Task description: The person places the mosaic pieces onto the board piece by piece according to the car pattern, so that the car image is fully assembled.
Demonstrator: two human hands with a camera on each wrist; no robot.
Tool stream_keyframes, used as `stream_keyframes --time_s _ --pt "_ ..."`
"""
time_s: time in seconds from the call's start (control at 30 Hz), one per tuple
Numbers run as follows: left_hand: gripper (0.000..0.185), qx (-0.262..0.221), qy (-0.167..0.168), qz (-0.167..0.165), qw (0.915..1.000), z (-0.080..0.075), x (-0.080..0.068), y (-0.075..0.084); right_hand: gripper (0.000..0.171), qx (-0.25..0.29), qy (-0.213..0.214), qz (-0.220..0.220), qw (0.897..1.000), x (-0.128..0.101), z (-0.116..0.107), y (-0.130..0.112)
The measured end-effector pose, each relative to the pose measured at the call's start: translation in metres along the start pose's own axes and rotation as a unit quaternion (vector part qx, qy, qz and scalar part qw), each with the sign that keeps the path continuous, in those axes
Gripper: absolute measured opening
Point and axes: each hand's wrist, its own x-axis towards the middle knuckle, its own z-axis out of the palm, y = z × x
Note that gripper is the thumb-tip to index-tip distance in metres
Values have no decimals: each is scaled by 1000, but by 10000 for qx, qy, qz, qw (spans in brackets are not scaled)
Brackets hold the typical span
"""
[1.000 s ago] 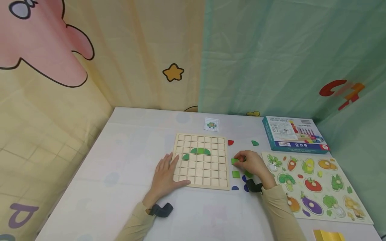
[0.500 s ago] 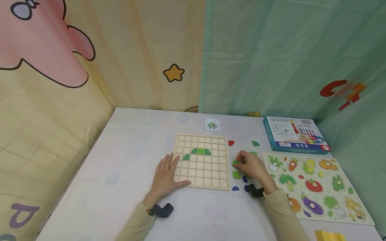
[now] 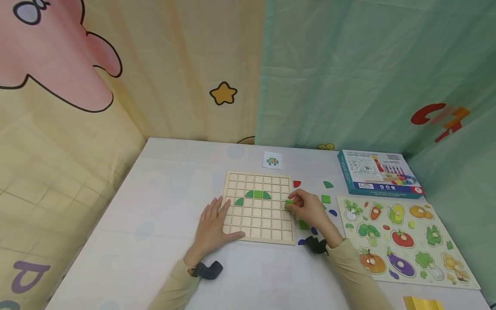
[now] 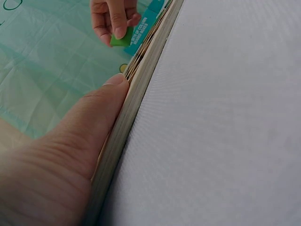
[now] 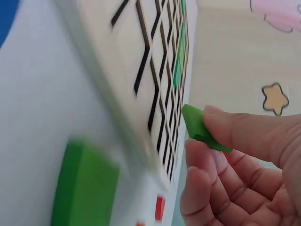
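My left hand [image 3: 211, 223] lies with its fingers spread at the left side of the board [image 3: 261, 223], its thumb resting against the near edge, which seems enough to steady it. My right hand [image 3: 308, 209] pinches a green square [image 3: 288, 204] between thumb and fingers, held up over the right rim of the board and not seated in any cell. In the upper half of the board sit a middle green tile [image 3: 258, 194], a curved green piece on each side of it, and another curved piece [image 3: 239, 201] one row nearer me, to the left. Beyond the far edge lies the picture card [image 3: 273, 160]; right of the board, a red piece [image 3: 296, 184], more green ones and blue half-rounds [image 3: 333, 212] are scattered on the surface. I judge the step in hand to be adding this square to the green shape. The next move probably calls for choosing a cell from the card, squaring the corners and lowering it flat.
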Motion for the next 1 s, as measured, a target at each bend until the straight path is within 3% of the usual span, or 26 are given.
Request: stream_keyframes --time_s 0.23,0.53,1.0 --pt "108 19 2 25 10000 1 1 -1 13 317 -386 -34 9987 15 25 -22" --pt "108 -35 -18 13 10000 0 0 -1 7 509 -678 -568 9948 32 52 -40" --pt "108 -26 10 26 10000 1 -1 -2 7 -301 -670 -468 9962 43 68 -63"
